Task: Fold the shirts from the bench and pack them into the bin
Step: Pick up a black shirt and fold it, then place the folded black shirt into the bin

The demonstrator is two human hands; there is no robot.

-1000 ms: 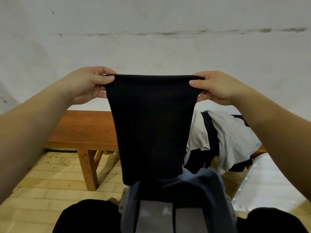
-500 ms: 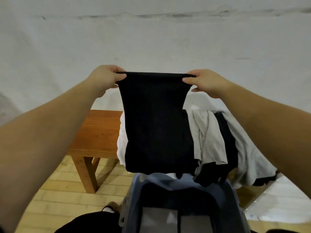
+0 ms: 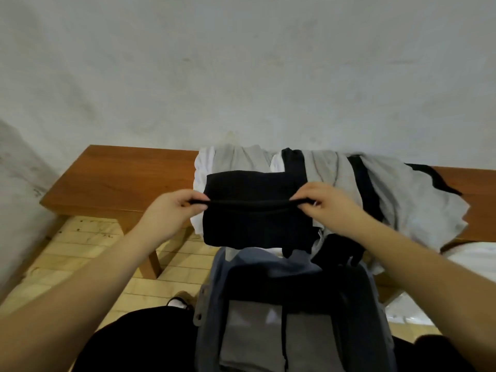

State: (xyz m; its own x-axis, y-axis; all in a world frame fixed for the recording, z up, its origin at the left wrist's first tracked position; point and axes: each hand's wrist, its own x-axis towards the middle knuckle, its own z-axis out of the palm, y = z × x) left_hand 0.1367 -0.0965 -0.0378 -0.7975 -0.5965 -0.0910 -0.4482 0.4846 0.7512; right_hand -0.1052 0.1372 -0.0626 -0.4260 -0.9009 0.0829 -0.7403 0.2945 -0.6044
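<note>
Fingers (image 3: 197, 204) of left hand (image 3: 171, 213) pinch one end of black shirt (image 3: 257, 224) fold line; right hand (image 3: 326, 208) pinches other end. Far half lies on clothes pile (image 3: 402, 194) at worktop (image 3: 120, 181) front edge, near half hangs toward bin (image 3: 214, 291) below. Taut top edge likely keeps fold square before lowering. Folded grey items sit in bin.

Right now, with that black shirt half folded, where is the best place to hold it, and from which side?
Hold the black shirt at the two ends of its top fold, from either side, as the left hand and right hand do. The fold forms a firm, straight edge, so the cloth hangs flat above the bin.
</note>
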